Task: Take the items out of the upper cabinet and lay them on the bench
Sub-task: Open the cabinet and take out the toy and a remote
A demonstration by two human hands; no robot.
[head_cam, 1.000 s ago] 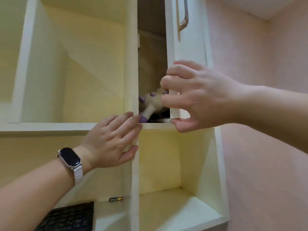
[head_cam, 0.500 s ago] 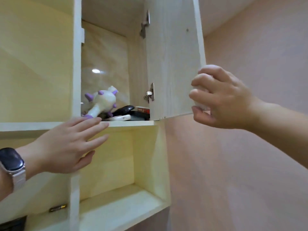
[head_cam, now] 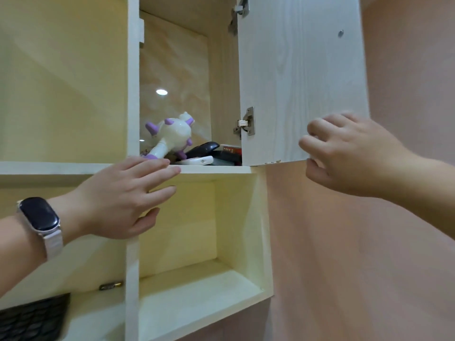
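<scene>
— Where are the items found?

— Inside the upper cabinet, on its floor behind the shelf edge. A white toy with purple knobs is seen at the left of the compartment. A black rounded object and a flat white item are laid just right of it, and a red box is tucked far right by the lower hinge.

— How is the door held?

— The cabinet door is stood wide open, and its lower right corner is gripped by the right hand, with fingers curled over the edge.

— And the other hand?

— The left hand is held flat with straight, spread fingers, and nothing is grasped. Its fingertips are placed at the shelf edge, just below the toy; contact cannot be confirmed. A dark watch is worn on that wrist.

— What is seen lower down?

— A battery and a black keyboard are seen in the lower left compartment.
</scene>
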